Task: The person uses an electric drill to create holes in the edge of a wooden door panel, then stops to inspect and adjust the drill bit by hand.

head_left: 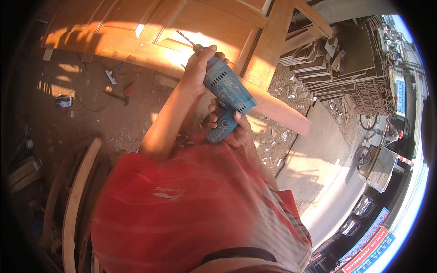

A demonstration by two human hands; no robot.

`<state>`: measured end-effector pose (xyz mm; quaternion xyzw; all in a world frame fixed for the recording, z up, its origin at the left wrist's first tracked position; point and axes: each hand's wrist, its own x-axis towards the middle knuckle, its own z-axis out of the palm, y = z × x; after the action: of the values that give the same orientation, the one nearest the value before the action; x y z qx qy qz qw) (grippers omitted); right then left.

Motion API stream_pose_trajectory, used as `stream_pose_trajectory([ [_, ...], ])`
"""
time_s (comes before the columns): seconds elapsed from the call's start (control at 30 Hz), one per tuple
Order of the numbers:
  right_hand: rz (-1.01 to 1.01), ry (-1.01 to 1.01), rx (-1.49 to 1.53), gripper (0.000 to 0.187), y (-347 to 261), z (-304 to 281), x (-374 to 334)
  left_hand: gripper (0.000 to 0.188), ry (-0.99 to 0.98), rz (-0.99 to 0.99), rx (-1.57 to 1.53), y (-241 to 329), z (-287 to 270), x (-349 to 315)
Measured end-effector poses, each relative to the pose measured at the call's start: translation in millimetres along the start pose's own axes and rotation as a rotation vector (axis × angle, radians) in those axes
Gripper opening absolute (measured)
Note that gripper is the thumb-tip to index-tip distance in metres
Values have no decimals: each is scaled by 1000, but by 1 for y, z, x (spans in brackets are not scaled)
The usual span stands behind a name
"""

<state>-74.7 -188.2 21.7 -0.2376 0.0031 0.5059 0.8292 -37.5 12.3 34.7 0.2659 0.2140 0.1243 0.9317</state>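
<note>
A blue power drill [230, 88] is held up in front of my red shirt, with its bit [185, 37] pointing to the upper left. My left hand [199, 68] is closed round the front of the drill, close to the chuck [197, 48]. Lower down, my right hand [240, 129] grips the drill's handle [223, 125], its fingers wrapped round it. Beyond the bit lies a panelled wooden door [205, 27], partly in bright sun. The bit's tip appears over the door in the picture; whether it touches the wood I cannot tell.
On the dirt floor at left lie a hammer [117, 96], a white-handled tool [110, 77] and a small box [63, 101]. Curved wooden pieces [77, 204] stand at lower left. Stacked boards [337, 68] stand at upper right, beside a concrete slab [314, 150]. A person [394, 133] is near a cart.
</note>
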Motion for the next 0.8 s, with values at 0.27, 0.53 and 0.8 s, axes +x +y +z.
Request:
stream_pose_trajectory([
  [0.27,24,44,109,60,-8,5,2,13,63,-85,-40,-2,-32,19],
  [0.53,4,-15,133,54,-4,9,-13,15,49,-181,-12,-15,-23,26],
  [0.8,21,-56,193,56,-3,10,-6,16,-17,-150,-3,-8,-29,26],
])
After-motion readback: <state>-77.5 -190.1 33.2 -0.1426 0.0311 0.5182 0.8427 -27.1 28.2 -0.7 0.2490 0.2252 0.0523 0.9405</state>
